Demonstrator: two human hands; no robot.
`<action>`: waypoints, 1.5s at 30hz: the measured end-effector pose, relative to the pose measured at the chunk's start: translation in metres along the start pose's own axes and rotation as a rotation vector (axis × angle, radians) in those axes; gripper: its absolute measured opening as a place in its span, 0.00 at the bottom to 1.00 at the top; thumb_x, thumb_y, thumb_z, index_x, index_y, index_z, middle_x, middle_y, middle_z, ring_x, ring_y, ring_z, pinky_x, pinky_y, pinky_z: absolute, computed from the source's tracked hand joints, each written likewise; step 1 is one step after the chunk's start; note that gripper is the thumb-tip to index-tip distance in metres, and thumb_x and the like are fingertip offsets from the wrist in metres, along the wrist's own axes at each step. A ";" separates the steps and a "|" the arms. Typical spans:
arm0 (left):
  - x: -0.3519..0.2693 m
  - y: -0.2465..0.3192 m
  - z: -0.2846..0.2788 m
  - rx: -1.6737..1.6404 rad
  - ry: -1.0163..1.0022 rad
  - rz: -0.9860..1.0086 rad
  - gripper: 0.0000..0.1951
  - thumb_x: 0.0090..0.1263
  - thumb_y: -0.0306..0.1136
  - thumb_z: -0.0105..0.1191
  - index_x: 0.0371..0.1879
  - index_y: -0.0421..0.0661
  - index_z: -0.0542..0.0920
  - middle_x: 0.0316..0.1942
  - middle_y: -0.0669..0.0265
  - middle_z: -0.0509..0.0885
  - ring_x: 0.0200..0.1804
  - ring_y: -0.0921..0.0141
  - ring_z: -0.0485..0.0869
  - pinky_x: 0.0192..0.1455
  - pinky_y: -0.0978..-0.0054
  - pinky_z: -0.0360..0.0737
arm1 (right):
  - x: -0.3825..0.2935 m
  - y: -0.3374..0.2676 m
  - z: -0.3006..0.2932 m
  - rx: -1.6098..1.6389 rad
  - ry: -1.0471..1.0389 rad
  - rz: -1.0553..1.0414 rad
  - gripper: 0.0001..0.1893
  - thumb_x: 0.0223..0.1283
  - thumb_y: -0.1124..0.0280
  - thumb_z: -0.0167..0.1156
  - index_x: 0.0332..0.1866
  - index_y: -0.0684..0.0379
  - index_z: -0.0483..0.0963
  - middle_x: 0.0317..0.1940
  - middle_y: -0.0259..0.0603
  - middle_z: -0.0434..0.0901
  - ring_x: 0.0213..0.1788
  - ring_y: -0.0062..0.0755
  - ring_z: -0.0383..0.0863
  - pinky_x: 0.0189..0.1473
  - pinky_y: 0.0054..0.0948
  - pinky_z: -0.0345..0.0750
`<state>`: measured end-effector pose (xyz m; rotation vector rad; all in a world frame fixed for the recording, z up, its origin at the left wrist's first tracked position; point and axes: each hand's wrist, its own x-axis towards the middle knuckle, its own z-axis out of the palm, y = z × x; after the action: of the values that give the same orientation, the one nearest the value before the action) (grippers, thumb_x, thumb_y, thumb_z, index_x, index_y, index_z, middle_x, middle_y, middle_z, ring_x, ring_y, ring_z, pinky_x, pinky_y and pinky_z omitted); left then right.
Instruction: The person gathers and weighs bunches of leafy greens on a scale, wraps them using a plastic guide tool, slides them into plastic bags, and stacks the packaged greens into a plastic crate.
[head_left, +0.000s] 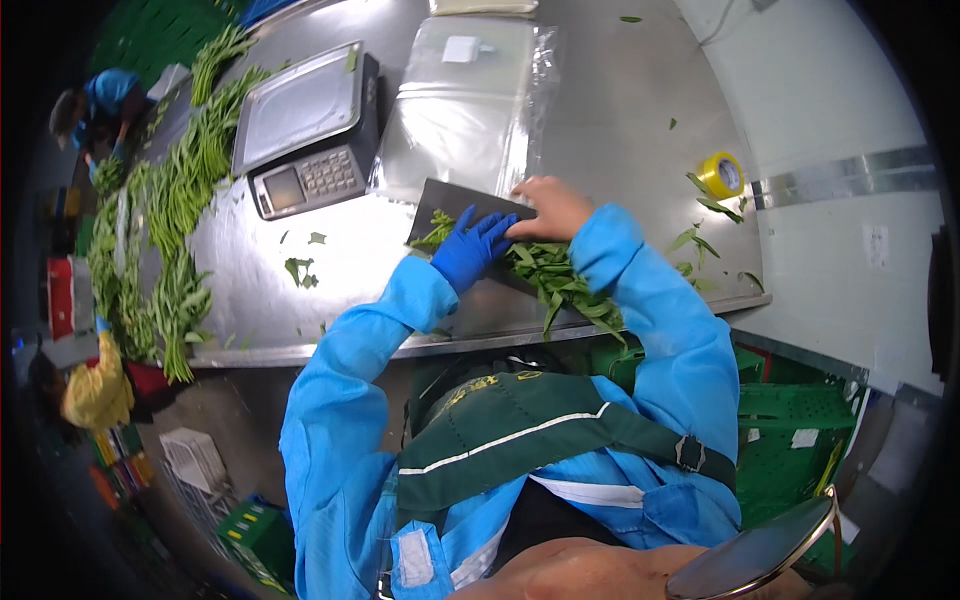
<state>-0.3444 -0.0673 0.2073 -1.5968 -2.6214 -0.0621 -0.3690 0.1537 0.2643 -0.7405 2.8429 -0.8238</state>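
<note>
On the steel table (480, 311) in front of me, my left hand (471, 251), in a blue glove, presses on a bunch of leafy greens (559, 281). The bunch lies across a dark grey sheet (472, 199), its cut stems to the left and its leaves hanging to the right over the table's front edge. My bare right hand (551, 210) grips the sheet's right part, fingers on its far edge and thumb by my gloved fingers. A stack of clear plastic bags (461, 112) lies just beyond the sheet. Left of the bags stands a digital scale (300, 112).
Long rows of leafy greens (191, 180) cover the table's left side. A roll of yellow tape (721, 176) and loose leaves lie at the right, near a white wall (840, 90). Two co-workers, in blue (112, 94) and yellow (97, 390), are at the far left. Green crates (795, 427) stand at lower right.
</note>
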 end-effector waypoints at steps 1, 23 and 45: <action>-0.011 0.002 -0.004 -0.006 -0.002 -0.030 0.40 0.48 0.34 0.62 0.66 0.54 0.63 0.71 0.63 0.56 0.71 0.62 0.57 0.71 0.49 0.49 | 0.000 0.013 0.005 0.004 -0.023 -0.020 0.33 0.41 0.49 0.70 0.49 0.63 0.73 0.42 0.54 0.78 0.46 0.50 0.77 0.48 0.42 0.72; -0.068 0.073 0.024 -2.121 -0.543 -0.853 0.25 0.64 0.43 0.59 0.57 0.43 0.73 0.42 0.62 0.80 0.35 0.74 0.77 0.38 0.74 0.76 | -0.117 -0.183 0.072 -0.350 -0.087 0.683 0.57 0.34 0.54 0.74 0.72 0.45 0.47 0.65 0.61 0.52 0.61 0.61 0.59 0.56 0.55 0.64; 0.035 -0.213 0.045 -0.776 -0.221 -0.212 0.11 0.58 0.36 0.63 0.37 0.47 0.84 0.37 0.61 0.83 0.42 0.64 0.81 0.45 0.70 0.77 | -0.169 -0.205 0.128 -0.093 0.622 0.982 0.53 0.33 0.64 0.74 0.69 0.56 0.52 0.67 0.58 0.51 0.65 0.61 0.56 0.63 0.49 0.60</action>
<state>-0.5515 -0.1310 0.1654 -1.5274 -3.1436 -1.0906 -0.1054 0.0221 0.2553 1.0443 3.1180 -0.7998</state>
